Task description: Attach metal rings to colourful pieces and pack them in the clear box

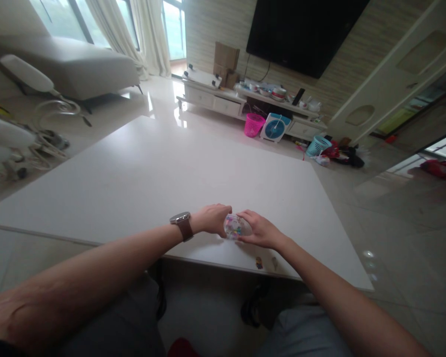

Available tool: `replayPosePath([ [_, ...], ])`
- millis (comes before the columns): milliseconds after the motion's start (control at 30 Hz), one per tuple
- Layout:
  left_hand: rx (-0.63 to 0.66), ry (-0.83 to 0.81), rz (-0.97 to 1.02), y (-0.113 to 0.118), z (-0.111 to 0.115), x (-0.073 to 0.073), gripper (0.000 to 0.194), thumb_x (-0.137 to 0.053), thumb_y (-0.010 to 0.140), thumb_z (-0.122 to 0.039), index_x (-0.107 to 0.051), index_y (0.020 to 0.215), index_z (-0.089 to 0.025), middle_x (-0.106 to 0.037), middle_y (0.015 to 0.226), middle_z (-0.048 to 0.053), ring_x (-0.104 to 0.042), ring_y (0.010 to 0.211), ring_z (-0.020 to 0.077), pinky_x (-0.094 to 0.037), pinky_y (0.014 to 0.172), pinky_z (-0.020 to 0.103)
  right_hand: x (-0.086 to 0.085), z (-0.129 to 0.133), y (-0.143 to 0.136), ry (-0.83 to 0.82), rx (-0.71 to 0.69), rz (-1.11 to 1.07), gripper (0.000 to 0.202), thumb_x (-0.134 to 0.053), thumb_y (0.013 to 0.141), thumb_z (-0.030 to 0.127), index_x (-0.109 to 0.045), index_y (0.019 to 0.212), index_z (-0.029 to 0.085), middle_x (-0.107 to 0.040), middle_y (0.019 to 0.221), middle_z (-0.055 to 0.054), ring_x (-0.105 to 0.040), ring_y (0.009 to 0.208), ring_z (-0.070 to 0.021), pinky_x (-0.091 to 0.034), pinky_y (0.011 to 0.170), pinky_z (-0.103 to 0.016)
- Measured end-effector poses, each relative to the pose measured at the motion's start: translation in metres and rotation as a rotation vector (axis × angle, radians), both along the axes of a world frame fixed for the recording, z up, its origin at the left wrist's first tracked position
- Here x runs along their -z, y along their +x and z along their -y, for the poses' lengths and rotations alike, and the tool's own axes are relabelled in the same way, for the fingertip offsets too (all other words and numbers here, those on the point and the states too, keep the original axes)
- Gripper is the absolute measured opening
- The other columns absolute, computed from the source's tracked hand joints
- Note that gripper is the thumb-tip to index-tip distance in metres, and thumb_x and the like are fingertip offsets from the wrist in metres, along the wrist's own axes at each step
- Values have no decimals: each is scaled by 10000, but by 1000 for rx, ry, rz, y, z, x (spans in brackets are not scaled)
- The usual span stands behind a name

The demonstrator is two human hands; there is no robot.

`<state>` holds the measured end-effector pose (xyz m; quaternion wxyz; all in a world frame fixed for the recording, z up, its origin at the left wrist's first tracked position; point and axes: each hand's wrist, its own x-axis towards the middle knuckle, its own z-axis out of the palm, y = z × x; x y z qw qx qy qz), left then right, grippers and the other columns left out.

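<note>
A small clear round container point(233, 226) with colourful bits in it is held between both hands near the front edge of the white table point(223, 173). My left hand point(212, 218) grips its left side, fingers curved round it. On the other side, my right hand point(258, 229) has its thumb and fingers closed on the container's right part. A brown-strapped watch point(184, 225) is on my left wrist. Two small flat pieces lie to the right by the table edge, one yellow and brown point(259, 263), the other pale point(274, 263).
Beyond the table stand a pink basket point(253, 125), a blue and white fan point(275, 127) and a light blue basket point(318, 146), near a white low cabinet point(226, 105). My legs are below the front edge.
</note>
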<state>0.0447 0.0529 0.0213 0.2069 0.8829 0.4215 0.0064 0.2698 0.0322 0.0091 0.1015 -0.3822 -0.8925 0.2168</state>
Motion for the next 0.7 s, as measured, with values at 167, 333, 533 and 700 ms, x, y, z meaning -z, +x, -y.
replayPosePath([
  [167, 15, 52, -27, 3, 2, 6, 505, -725, 618, -487, -586, 995, -180, -672, 1011, 104, -658, 881, 265, -495, 695, 313, 3, -1, -3, 3, -7, 20, 616, -746, 758, 408, -524, 1288, 185, -600, 1159, -118, -578, 1055, -254, -476, 913, -391],
  [333, 14, 67, -25, 5, 5, 5, 477, -715, 631, -493, -592, 968, -178, -658, 1018, 103, -658, 831, 245, -500, 649, 304, 3, -2, -3, 16, -2, 38, 613, -760, 744, 390, -537, 1277, 183, -605, 1168, -119, -575, 1079, -258, -470, 924, -395],
  [533, 1, 59, -40, 8, 5, 8, 459, -744, 605, -450, -629, 955, -177, -664, 1009, 105, -663, 821, 249, -503, 643, 302, 9, -6, -4, -6, 8, 44, 625, -807, 684, 361, -570, 1233, 179, -628, 1124, -108, -587, 1042, -261, -473, 899, -391],
  [700, -10, 47, -39, 10, 3, 10, 431, -754, 597, -463, -662, 907, -178, -690, 940, 99, -668, 829, 266, -498, 647, 311, 12, -7, -2, -7, 16, 46, 666, -851, 634, 374, -584, 1220, 208, -634, 1102, -90, -574, 1057, -268, -466, 896, -394],
])
